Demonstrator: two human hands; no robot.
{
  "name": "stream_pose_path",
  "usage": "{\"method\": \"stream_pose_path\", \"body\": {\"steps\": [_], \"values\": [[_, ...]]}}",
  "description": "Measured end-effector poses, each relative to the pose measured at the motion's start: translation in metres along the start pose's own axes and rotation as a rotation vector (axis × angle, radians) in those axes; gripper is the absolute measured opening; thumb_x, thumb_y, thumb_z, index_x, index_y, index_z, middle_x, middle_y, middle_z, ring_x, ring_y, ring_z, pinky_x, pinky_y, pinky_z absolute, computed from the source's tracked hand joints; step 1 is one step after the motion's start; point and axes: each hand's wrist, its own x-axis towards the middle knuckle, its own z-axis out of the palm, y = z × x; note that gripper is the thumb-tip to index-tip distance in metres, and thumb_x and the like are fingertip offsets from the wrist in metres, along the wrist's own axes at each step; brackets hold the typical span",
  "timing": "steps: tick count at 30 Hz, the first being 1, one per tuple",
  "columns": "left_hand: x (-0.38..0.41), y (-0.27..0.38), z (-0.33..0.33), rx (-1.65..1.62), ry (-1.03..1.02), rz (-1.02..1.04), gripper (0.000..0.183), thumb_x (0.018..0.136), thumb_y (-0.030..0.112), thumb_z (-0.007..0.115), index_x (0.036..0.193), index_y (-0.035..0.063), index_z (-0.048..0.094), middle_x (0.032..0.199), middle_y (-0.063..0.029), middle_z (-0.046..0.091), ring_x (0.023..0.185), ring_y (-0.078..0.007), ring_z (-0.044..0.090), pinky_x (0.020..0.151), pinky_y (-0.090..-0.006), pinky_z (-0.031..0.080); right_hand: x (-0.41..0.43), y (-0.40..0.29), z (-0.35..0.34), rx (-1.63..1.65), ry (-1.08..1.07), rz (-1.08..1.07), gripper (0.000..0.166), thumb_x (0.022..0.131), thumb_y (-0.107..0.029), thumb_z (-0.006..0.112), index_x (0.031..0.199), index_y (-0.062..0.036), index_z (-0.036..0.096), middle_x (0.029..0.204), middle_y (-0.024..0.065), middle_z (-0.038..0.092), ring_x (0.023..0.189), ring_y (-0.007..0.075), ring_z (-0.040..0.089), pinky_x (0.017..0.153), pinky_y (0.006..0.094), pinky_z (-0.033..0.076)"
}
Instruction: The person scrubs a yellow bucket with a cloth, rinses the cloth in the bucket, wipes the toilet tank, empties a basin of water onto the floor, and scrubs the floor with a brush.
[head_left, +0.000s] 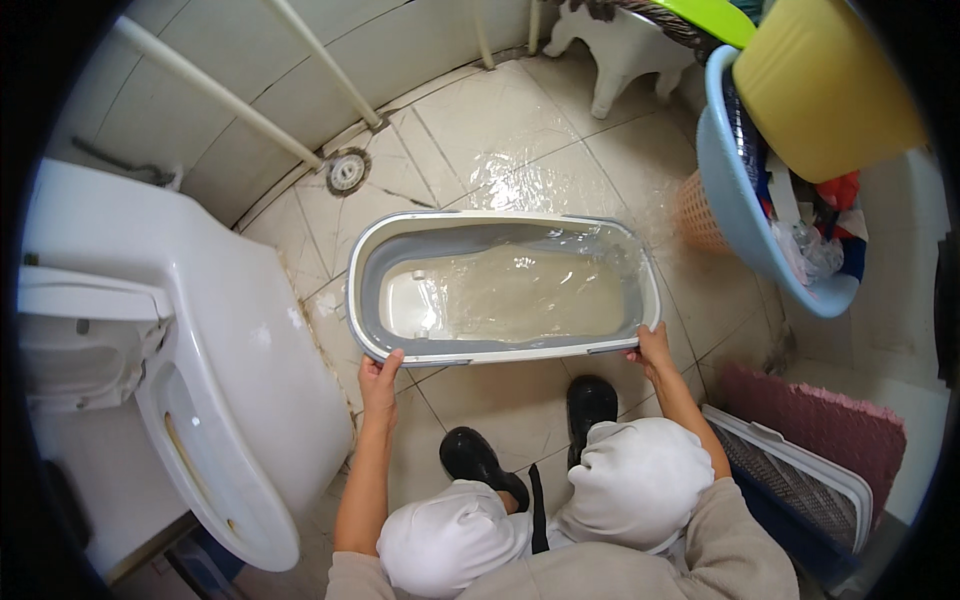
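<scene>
A long oval bucket (491, 352) with a white and grey rim is in front of me, over the tiled floor. Cloudy, rippling water (525, 289) lies inside it, and a paler patch of the bottom shows at the left end. My left hand (380, 382) grips the near left corner of the rim, thumb on top. At the near right corner my right hand (651, 349) holds the same rim, its fingers partly hidden beneath. Whether the bucket rests on the floor or is slightly raised, I cannot tell.
Wet floor tiles (525, 180) shine beyond the bucket, near a round floor drain (348, 171). A white toilet (247, 322) stands left. To the right are a blue basin (757, 217) of mixed items, an orange basket (697, 214), a white stool (622, 45) and a pink mat (825, 427).
</scene>
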Motion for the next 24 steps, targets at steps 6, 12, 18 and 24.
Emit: {"method": "stream_pose_path", "body": {"steps": [6, 12, 18, 24], "values": [[-0.020, -0.030, -0.012, -0.062, 0.043, -0.095, 0.018, 0.079, 0.011, 0.064, 0.093, 0.0055, 0.054, 0.086, 0.0011, 0.057, 0.077, -0.0063, 0.051, 0.070, -0.0210, 0.040, 0.006, -0.016, 0.006, -0.069, 0.015, -0.205, 0.022, 0.083, -0.011, 0.039, 0.102, -0.0030, 0.032, 0.073, 0.0120, 0.052, 0.043, 0.0157, 0.051, 0.030, 0.0246, 0.041], [-0.018, -0.033, -0.010, -0.076, 0.019, -0.111, 0.018, 0.080, 0.012, 0.063, 0.095, 0.0065, 0.053, 0.087, 0.0006, 0.057, 0.078, -0.0072, 0.052, 0.071, -0.0209, 0.041, 0.023, -0.022, 0.004, -0.157, -0.015, -0.214, 0.020, 0.083, -0.009, 0.040, 0.100, -0.0021, 0.030, 0.070, 0.0140, 0.053, 0.042, 0.0170, 0.053, 0.030, 0.0250, 0.042], [-0.021, -0.053, -0.034, -0.113, 0.052, -0.182, 0.019, 0.081, 0.012, 0.061, 0.098, 0.0070, 0.052, 0.091, -0.0006, 0.058, 0.083, -0.0098, 0.054, 0.075, -0.0241, 0.042, 0.015, -0.037, 0.016, -0.145, -0.093, -0.236, 0.022, 0.083, -0.006, 0.041, 0.100, -0.0023, 0.029, 0.071, 0.0136, 0.053, 0.041, 0.0168, 0.052, 0.030, 0.0250, 0.041], [-0.030, -0.076, -0.053, -0.128, 0.111, -0.285, 0.021, 0.082, 0.011, 0.058, 0.101, 0.0059, 0.053, 0.093, -0.0019, 0.059, 0.084, -0.0121, 0.055, 0.076, -0.0269, 0.044, 0.016, -0.051, 0.041, -0.138, -0.149, -0.398, 0.027, 0.081, -0.005, 0.041, 0.105, -0.0027, 0.030, 0.073, 0.0123, 0.053, 0.040, 0.0156, 0.050, 0.030, 0.0239, 0.040]]}}
